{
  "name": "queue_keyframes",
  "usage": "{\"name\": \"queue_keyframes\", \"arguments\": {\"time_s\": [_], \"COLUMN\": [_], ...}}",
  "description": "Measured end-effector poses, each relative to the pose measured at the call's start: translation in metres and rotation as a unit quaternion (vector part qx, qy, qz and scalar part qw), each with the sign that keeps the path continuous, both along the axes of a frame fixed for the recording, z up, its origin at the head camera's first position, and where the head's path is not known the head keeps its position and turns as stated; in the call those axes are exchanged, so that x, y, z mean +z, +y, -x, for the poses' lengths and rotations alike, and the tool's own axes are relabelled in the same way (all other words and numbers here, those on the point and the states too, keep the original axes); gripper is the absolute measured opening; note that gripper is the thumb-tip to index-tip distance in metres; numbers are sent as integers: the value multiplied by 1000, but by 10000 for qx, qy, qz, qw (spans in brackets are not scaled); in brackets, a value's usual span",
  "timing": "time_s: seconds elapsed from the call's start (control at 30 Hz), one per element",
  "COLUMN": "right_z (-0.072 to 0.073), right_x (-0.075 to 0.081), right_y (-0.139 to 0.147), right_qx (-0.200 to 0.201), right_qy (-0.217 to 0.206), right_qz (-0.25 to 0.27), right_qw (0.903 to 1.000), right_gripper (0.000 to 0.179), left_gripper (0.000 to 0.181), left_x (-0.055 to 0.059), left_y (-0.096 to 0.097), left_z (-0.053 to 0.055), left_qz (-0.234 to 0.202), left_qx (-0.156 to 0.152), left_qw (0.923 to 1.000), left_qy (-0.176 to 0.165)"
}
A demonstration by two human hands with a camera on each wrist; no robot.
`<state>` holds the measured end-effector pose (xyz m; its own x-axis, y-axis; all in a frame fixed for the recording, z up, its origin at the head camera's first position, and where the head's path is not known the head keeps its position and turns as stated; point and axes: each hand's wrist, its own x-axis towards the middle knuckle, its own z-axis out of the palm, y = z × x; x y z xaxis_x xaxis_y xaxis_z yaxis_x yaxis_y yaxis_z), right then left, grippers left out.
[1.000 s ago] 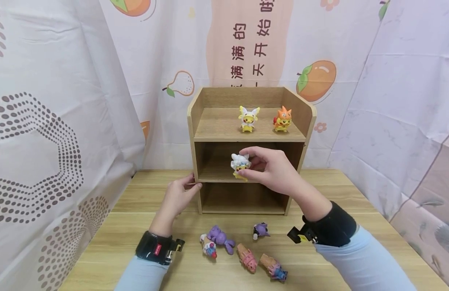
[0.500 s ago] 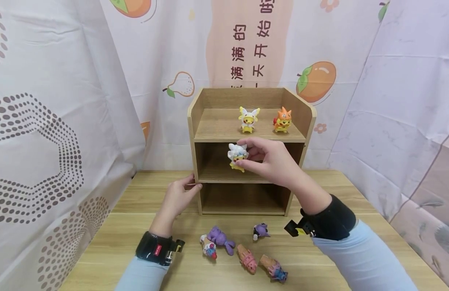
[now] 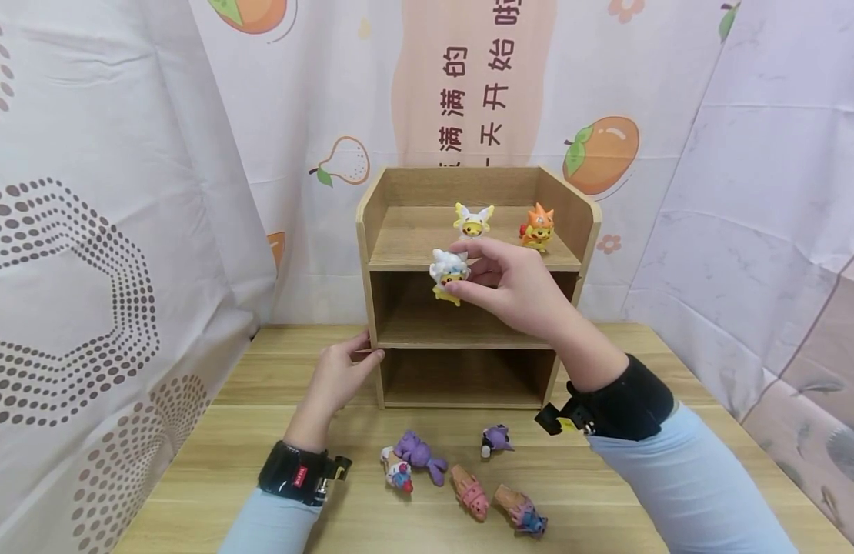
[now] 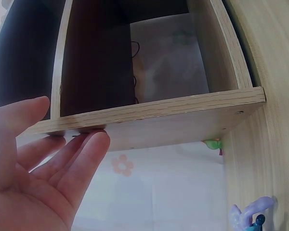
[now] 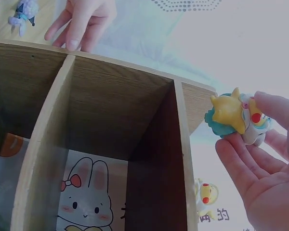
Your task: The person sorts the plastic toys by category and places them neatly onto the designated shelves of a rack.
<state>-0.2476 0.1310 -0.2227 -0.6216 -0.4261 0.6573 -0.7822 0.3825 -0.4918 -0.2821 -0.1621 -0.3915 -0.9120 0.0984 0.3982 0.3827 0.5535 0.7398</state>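
Observation:
In the head view my right hand [image 3: 520,288] pinches a small figurine in a white hood [image 3: 449,275] between thumb and fingers. It is held upright before the top shelf's front edge; the right wrist view shows its yellow underside and teal back. My left hand [image 3: 340,375] touches the wooden shelf unit [image 3: 468,345] at its left side. In the left wrist view the fingers [image 4: 89,156] lie fairly straight against the outer panel, with the thumb by the front edge. On the top shelf stand a figurine with white and yellow ears [image 3: 472,221] and an orange-hooded figurine [image 3: 538,228].
Several figurines lie on the table [image 3: 226,431] before the unit: a purple one [image 3: 416,450], a white one with red and blue [image 3: 399,475], a pink one [image 3: 471,492], a pink and blue one [image 3: 520,509] and a small purple one [image 3: 496,438]. Printed curtains [image 3: 316,100] hang behind.
My right hand has risen with the white-hooded figurine, from in front of the middle compartment to the top shelf's edge, drifting slightly left. The left hand has stayed in place.

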Motion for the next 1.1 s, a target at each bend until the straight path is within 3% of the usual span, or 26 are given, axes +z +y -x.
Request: {"name": "queue_keyframes", "arguments": {"time_s": [0.33,1.1], "right_z": [6,33], "right_x": [17,36], "right_y": [-7,-22], "right_qx": [-99,-563], "right_qy": [100,-130], "right_qz": [79,64], "right_qw": [9999,9983], "right_gripper": [39,41], "left_gripper": [54,53], "left_x": [-1,-2], "left_y": [1,0], "left_z": [1,1], "left_qz": [-13,-41], "left_qx": [-2,38], "left_qw": [9999,9999], "left_qy": [107,140]}}
